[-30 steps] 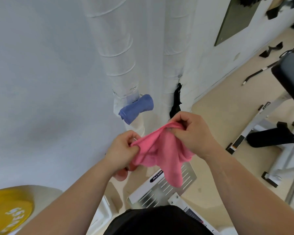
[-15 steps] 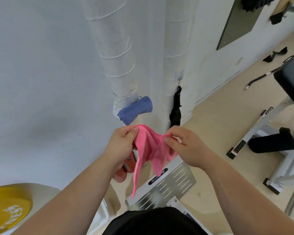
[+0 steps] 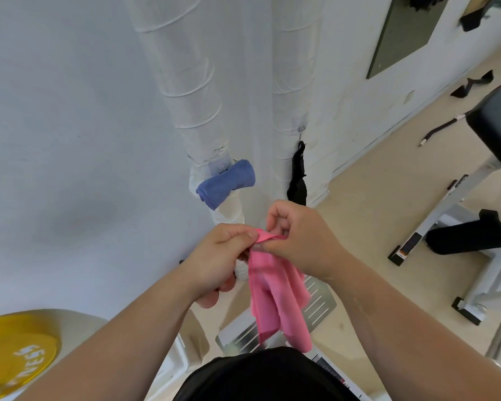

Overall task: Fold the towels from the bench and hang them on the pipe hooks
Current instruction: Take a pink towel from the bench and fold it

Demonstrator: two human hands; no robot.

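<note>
I see the pink towel (image 3: 275, 296) pinched at its top edge by both the left hand (image 3: 217, 256) and the right hand (image 3: 301, 241), knuckles nearly touching. Its thin, soft cloth hangs in loose folds toward 6 o'clock. At 11 o'clock, a rolled blue towel (image 3: 226, 183) sits against the white tape-wrapped pipe (image 3: 191, 96).

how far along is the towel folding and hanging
Done: a folded blue towel hangs on the left pipe. In hand: the left hand and right hand pinch the top edge of the pink towel; the rest dangles loose. Left: finish folding it and hang it. Other towels, if any, are out of view.
</note>
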